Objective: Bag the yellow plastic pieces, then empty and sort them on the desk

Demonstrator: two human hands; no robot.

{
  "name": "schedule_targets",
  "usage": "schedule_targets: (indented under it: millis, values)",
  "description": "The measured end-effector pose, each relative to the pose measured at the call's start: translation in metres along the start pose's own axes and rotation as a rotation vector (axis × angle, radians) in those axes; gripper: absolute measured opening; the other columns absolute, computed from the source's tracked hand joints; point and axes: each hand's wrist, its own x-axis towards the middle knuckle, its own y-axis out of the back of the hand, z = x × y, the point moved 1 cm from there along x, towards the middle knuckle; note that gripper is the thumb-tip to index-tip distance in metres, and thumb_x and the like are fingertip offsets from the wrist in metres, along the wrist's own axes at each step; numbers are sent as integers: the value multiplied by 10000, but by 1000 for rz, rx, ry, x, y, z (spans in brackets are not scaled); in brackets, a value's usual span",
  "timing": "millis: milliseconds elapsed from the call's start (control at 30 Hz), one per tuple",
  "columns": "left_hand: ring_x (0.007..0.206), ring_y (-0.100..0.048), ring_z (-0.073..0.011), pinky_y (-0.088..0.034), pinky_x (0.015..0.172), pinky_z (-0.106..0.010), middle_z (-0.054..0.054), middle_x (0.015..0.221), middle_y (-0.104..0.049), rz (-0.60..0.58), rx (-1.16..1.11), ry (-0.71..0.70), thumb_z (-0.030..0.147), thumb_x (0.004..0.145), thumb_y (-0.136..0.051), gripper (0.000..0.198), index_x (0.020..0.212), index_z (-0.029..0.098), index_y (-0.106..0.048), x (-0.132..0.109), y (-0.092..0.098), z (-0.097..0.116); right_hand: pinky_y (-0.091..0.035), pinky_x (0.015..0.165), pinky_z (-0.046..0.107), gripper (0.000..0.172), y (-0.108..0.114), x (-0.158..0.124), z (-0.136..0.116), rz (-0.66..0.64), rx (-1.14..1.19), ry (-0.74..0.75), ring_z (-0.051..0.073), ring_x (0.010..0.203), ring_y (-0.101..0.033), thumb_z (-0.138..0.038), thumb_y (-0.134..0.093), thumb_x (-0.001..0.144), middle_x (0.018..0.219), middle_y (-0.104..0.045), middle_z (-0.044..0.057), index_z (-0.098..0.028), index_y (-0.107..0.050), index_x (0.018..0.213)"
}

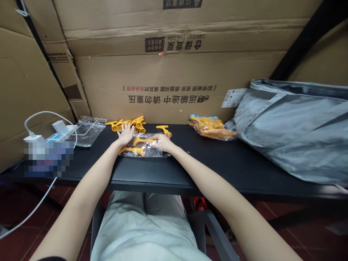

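A clear plastic bag (157, 154) lies flat near the front of the black table, with yellow plastic pieces in it. One yellow T-handled piece (133, 150) rests at the bag's near side. My left hand (126, 135) is spread open at the bag's upper left edge, its fingertips by a pile of similar yellow pieces with cup-shaped ends (140, 123). At the bag's right, my right hand (163, 142) closes on the cup end of another yellow T-handled piece (144, 140); its fingertips are partly hidden. Just behind that hand sits a single loose yellow piece (166, 132).
A filled bag of yellow pieces (210, 127) lies at the back right, beside a large grey fabric bag (293, 130). On the left are an empty clear bag (91, 130), a power strip (61, 131) and a white cable (40, 203). Cardboard (168, 72) walls the table's back.
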Motion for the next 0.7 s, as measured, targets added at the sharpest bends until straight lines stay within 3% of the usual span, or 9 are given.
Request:
schedule_targets:
  millis: [200, 433, 700]
  values:
    - [1461, 23, -220, -80, 1182, -455, 10, 1580, -161, -25, -175, 21, 530, 949, -51, 623, 1492, 297, -249, -2, -4, -5, -456, 779, 303, 193, -9, 8, -5, 12, -178, -75, 274, 941, -654, -311, -604, 824, 966, -725, 85, -213, -760, 886]
    - [1460, 20, -229, -115, 1180, -446, -13, 1591, -114, -77, -164, 16, 529, 933, 37, 681, 1508, 260, -210, -10, 2, 4, -481, 857, 349, 243, -15, 14, 6, 117, 30, -110, 271, 967, -657, -289, -721, 717, 1007, -721, 106, -168, -744, 927]
    - [1459, 7, -203, -179, 1167, -424, 14, 1587, -116, -74, -158, 51, 509, 935, 42, 652, 1514, 297, -170, -6, 1, 4, -498, 825, 354, 192, -13, 16, 13, 200, 167, -167, 242, 869, -668, -278, -780, 627, 885, -723, 89, -152, -697, 747]
